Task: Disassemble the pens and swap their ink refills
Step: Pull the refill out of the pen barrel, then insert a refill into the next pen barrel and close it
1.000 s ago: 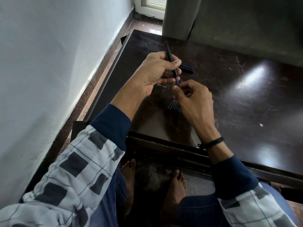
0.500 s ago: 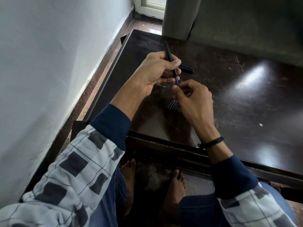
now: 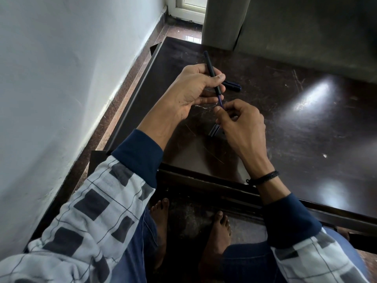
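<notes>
Dark and scratched, the tabletop [image 3: 306, 129] runs along a white wall [image 3: 61, 78], and the work happens above its left half, roughly midway between the far-left corner and the near edge. Compared with a second ago, the right hand [image 3: 240, 123] has eased slightly toward the near edge, and a longer stretch of blue ink refill [image 3: 221, 101] now shows between it and the black pen barrel [image 3: 210, 66]. I judge from this that the refill is sliding out, so this pen's disassembly is nearly done and the swap itself is not yet begun. The left hand [image 3: 191, 88] wraps the barrel's lower part, thumb pressed along it, and holds it tilted with its free end pointing at the far edge. The right hand pinches the refill's lower end between thumb and forefinger, its other fingers loosely curled, wrist bent and wearing a black wristband [image 3: 263, 177]. Both hands are held above the wood rather than resting on it. Just beyond the left hand a dark blue pen piece [image 3: 232, 86] lies flat on the tabletop; whether it is a cap or a second pen I cannot tell. More dark pen parts [image 3: 214, 130] lie under the right hand, mostly hidden. Bare feet [image 3: 161, 221] show below the near edge.
</notes>
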Demonstrator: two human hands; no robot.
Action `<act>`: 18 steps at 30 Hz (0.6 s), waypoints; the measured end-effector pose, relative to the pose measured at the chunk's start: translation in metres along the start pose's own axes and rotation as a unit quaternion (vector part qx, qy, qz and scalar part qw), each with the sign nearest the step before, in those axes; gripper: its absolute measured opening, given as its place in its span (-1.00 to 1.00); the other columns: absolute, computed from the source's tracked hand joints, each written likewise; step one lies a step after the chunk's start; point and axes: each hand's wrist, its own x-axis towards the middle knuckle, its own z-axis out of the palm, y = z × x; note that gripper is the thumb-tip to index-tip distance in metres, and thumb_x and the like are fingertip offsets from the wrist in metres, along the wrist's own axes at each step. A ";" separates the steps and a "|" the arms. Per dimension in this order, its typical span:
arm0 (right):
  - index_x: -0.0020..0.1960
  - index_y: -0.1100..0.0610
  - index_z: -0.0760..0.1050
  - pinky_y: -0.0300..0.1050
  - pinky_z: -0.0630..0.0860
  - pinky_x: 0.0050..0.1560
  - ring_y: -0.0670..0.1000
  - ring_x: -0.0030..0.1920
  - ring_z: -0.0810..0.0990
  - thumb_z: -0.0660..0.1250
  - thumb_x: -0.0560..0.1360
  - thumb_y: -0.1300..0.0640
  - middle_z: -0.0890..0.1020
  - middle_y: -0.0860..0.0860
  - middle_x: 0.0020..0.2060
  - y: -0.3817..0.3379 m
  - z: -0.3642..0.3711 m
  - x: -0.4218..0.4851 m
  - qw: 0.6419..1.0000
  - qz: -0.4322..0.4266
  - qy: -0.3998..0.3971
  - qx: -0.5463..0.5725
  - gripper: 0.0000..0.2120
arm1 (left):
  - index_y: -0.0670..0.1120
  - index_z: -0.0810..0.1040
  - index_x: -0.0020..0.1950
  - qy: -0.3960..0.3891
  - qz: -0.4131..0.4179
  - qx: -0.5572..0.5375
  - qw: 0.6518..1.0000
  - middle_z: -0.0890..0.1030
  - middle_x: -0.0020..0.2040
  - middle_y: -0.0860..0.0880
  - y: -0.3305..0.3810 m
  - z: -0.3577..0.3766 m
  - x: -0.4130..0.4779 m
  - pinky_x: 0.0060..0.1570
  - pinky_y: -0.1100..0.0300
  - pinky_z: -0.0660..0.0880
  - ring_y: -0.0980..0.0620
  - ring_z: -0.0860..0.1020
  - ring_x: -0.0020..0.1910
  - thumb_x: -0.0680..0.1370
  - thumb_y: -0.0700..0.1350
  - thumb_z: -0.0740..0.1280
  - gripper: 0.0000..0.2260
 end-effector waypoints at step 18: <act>0.02 -0.03 0.62 0.09 0.69 -0.09 -0.07 -0.18 0.70 0.39 0.62 -0.09 0.70 -0.08 -0.19 -0.001 0.000 0.000 1.000 -0.002 -0.001 0.000 -0.85 | -0.18 0.61 0.14 0.001 0.003 0.002 1.000 0.71 -0.13 -0.11 0.001 0.000 -0.001 -0.14 0.16 0.65 -0.05 0.73 -0.17 0.62 -0.19 0.40 -0.88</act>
